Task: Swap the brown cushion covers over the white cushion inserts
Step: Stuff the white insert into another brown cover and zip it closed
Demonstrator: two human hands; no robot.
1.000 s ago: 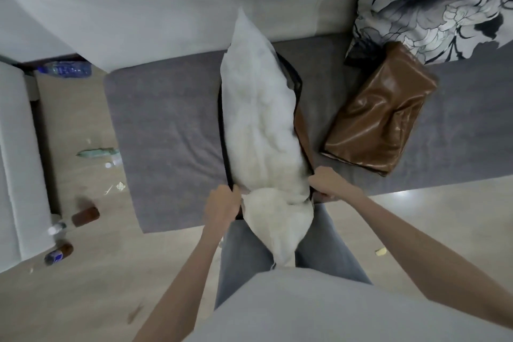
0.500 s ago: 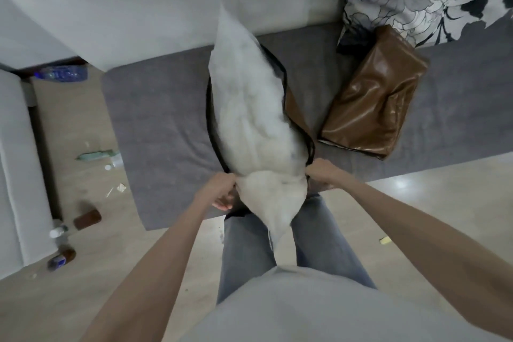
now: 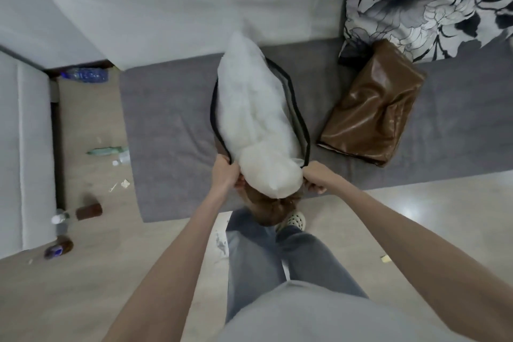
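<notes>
White insert (image 3: 255, 119) lies long-axis from sofa (image 3: 166, 125) front edge toward its back, straight beyond both grips; left hand (image 3: 224, 172) and right hand (image 3: 316, 176) each pinch the brown cover (image 3: 273, 209) opening beside its near end.

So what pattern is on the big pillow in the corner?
Black and grey flowers on white, on the floral cushion, head view.

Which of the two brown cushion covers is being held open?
The brown cover around the white insert, gripped by both hands; the other brown cover lies untouched beside it.
</notes>
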